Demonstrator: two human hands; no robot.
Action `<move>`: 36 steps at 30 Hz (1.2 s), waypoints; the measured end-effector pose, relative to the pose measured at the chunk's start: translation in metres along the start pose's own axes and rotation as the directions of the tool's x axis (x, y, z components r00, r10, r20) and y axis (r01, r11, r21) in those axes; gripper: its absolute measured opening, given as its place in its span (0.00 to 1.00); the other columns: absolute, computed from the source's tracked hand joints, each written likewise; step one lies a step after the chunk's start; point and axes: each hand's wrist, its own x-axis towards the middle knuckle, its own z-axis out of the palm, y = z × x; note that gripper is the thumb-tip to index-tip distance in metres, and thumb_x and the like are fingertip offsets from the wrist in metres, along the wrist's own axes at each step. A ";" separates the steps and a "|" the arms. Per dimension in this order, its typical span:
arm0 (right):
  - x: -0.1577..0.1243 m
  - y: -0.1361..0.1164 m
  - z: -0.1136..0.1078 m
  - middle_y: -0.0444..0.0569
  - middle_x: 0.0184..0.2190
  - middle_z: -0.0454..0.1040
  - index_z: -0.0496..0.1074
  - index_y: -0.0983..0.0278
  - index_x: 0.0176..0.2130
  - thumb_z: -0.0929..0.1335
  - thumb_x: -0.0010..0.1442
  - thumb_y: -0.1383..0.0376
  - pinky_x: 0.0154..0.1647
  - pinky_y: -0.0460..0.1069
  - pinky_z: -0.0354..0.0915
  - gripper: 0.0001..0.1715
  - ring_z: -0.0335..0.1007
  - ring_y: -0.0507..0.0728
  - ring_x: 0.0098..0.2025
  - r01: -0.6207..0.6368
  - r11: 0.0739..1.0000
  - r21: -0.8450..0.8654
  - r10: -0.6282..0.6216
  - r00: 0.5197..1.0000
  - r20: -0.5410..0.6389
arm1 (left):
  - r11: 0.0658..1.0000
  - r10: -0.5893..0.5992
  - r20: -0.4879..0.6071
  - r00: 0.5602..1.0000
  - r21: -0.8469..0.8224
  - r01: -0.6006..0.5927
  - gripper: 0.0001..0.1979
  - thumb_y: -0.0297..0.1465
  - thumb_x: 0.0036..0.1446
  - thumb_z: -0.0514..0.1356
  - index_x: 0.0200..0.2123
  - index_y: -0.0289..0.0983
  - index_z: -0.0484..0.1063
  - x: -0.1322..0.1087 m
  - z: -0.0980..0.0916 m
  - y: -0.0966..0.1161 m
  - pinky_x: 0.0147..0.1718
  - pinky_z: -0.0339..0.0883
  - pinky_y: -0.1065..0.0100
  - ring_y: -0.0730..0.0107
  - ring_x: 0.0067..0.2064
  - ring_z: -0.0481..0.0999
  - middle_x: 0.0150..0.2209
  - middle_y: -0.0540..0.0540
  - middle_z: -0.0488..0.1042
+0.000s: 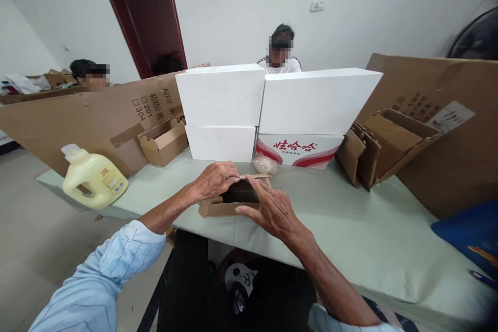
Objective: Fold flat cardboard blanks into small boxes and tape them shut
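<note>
A small brown cardboard box [218, 208] lies half folded on the pale green table [350, 228], near its front edge. My left hand [213, 179] curls over the box's far left wall, fingers closed on the cardboard. My right hand [270, 210] rests on its right side, fingers pressed flat against the flap and wall. The dark inside of the box shows between the two hands. A small clear plastic bag [265, 165] lies just behind it.
White boxes [221, 96] are stacked behind, one printed red [299, 150]. A folded carton [163, 141] sits left, flat cartons [383, 145] right, big cardboard sheets [78, 119] on both sides. A yellow bottle [93, 176] lies at the left edge. Two people sit beyond.
</note>
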 end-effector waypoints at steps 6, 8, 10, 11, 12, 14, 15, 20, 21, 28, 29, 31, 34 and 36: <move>-0.005 -0.002 0.001 0.56 0.62 0.77 0.62 0.58 0.71 0.77 0.61 0.59 0.44 0.55 0.73 0.44 0.81 0.66 0.52 -0.061 0.993 -0.105 0.075 0.988 0.134 | 0.961 -0.158 -0.021 0.987 -0.232 0.149 0.09 0.26 0.60 0.63 0.30 0.36 0.82 0.003 0.004 -0.006 0.35 0.66 0.71 0.70 0.33 0.76 0.33 0.47 0.80; -0.008 -0.005 0.006 0.56 0.59 0.79 0.65 0.58 0.68 0.77 0.61 0.59 0.43 0.54 0.73 0.41 0.81 0.66 0.51 -0.069 0.991 -0.111 0.084 0.988 0.133 | 0.938 -0.227 0.008 0.974 -0.266 0.221 0.08 0.26 0.58 0.62 0.28 0.35 0.81 0.004 0.004 -0.005 0.34 0.65 0.71 0.71 0.32 0.75 0.31 0.48 0.79; -0.010 -0.006 0.010 0.56 0.57 0.80 0.66 0.58 0.67 0.77 0.60 0.59 0.43 0.53 0.72 0.40 0.81 0.66 0.51 -0.070 0.992 -0.105 0.082 0.989 0.120 | 0.934 -0.251 0.023 0.968 -0.257 0.249 0.09 0.26 0.58 0.61 0.27 0.34 0.80 0.003 0.003 -0.001 0.33 0.64 0.71 0.71 0.32 0.74 0.30 0.48 0.79; -0.011 -0.006 0.011 0.56 0.57 0.80 0.66 0.58 0.67 0.77 0.60 0.59 0.43 0.53 0.72 0.40 0.81 0.66 0.51 -0.071 0.993 -0.099 0.082 0.990 0.111 | 0.936 -0.243 0.027 0.970 -0.254 0.242 0.10 0.26 0.59 0.60 0.28 0.35 0.80 0.001 0.002 0.001 0.33 0.64 0.70 0.71 0.32 0.74 0.30 0.48 0.79; -0.012 -0.006 0.012 0.56 0.57 0.80 0.66 0.58 0.67 0.77 0.60 0.59 0.43 0.53 0.72 0.40 0.81 0.66 0.51 -0.073 0.993 -0.092 0.082 0.991 0.102 | 0.940 -0.223 0.033 0.974 -0.256 0.224 0.09 0.27 0.60 0.60 0.29 0.35 0.80 0.000 0.001 0.003 0.33 0.64 0.70 0.70 0.33 0.74 0.32 0.48 0.79; -0.012 -0.006 0.013 0.56 0.58 0.80 0.65 0.58 0.68 0.77 0.61 0.58 0.43 0.53 0.72 0.40 0.80 0.66 0.52 -0.077 0.993 -0.084 0.085 0.992 0.092 | 0.955 -0.155 0.050 0.987 -0.247 0.162 0.06 0.30 0.61 0.63 0.35 0.36 0.80 -0.005 0.000 0.008 0.35 0.66 0.70 0.69 0.36 0.75 0.38 0.47 0.80; -0.012 -0.006 0.013 0.56 0.59 0.79 0.65 0.58 0.68 0.76 0.61 0.58 0.43 0.53 0.72 0.40 0.81 0.66 0.52 -0.079 0.993 -0.086 0.087 0.992 0.092 | 0.968 -0.114 0.054 0.992 -0.219 0.123 0.05 0.31 0.60 0.64 0.37 0.37 0.81 -0.007 -0.001 0.009 0.36 0.67 0.69 0.68 0.38 0.76 0.40 0.46 0.80; -0.006 -0.009 0.011 0.57 0.60 0.79 0.63 0.59 0.69 0.77 0.61 0.58 0.43 0.53 0.72 0.43 0.81 0.66 0.51 -0.081 0.991 -0.109 0.093 0.990 0.107 | 0.997 0.007 0.028 1.000 0.071 -0.009 0.13 0.24 0.65 0.56 0.34 0.37 0.80 -0.013 0.000 0.012 0.42 0.68 0.64 0.63 0.40 0.77 0.38 0.43 0.79; -0.005 -0.009 0.010 0.57 0.60 0.79 0.63 0.59 0.69 0.77 0.61 0.58 0.43 0.54 0.72 0.43 0.81 0.66 0.52 -0.081 0.991 -0.110 0.092 0.990 0.107 | 0.995 0.006 0.022 1.000 0.102 -0.008 0.14 0.23 0.65 0.55 0.33 0.37 0.80 -0.012 0.000 0.012 0.42 0.68 0.64 0.63 0.39 0.77 0.37 0.43 0.78; -0.005 -0.012 0.010 0.57 0.60 0.79 0.65 0.60 0.68 0.77 0.61 0.59 0.44 0.53 0.73 0.41 0.81 0.66 0.53 -0.075 0.992 -0.099 0.087 0.989 0.116 | 0.990 -0.141 0.005 0.990 -0.029 0.141 0.09 0.23 0.59 0.58 0.30 0.37 0.77 -0.005 -0.001 0.012 0.36 0.64 0.68 0.68 0.33 0.74 0.33 0.48 0.77; -0.005 -0.012 0.010 0.57 0.60 0.79 0.65 0.60 0.68 0.77 0.61 0.60 0.44 0.53 0.73 0.41 0.81 0.66 0.53 -0.076 0.993 -0.095 0.087 0.989 0.117 | 0.981 -0.178 0.015 0.984 -0.082 0.178 0.08 0.23 0.57 0.59 0.30 0.37 0.77 -0.004 -0.002 0.010 0.35 0.63 0.68 0.69 0.33 0.73 0.32 0.49 0.77; -0.007 -0.013 0.010 0.57 0.60 0.78 0.64 0.60 0.68 0.78 0.61 0.60 0.44 0.53 0.74 0.42 0.81 0.66 0.53 -0.077 0.993 -0.087 0.087 0.989 0.120 | 0.949 -0.250 0.051 0.967 -0.185 0.256 0.06 0.24 0.56 0.60 0.29 0.36 0.77 -0.002 -0.003 0.007 0.33 0.63 0.70 0.70 0.33 0.74 0.31 0.49 0.78; -0.009 -0.014 0.011 0.57 0.61 0.78 0.64 0.60 0.69 0.78 0.61 0.60 0.44 0.54 0.74 0.43 0.81 0.66 0.54 -0.063 0.995 -0.080 0.072 0.990 0.123 | 0.889 -0.337 0.101 0.936 -0.295 0.352 0.04 0.27 0.54 0.62 0.29 0.35 0.77 0.001 -0.005 0.000 0.30 0.62 0.71 0.71 0.31 0.73 0.28 0.50 0.77; -0.011 -0.014 0.011 0.57 0.61 0.78 0.64 0.60 0.69 0.78 0.61 0.61 0.44 0.54 0.75 0.42 0.81 0.67 0.53 -0.042 0.996 -0.077 0.051 0.992 0.119 | 0.849 -0.369 0.112 0.923 -0.363 0.384 0.04 0.28 0.52 0.63 0.28 0.34 0.77 0.002 -0.005 -0.004 0.28 0.60 0.73 0.73 0.29 0.70 0.26 0.52 0.76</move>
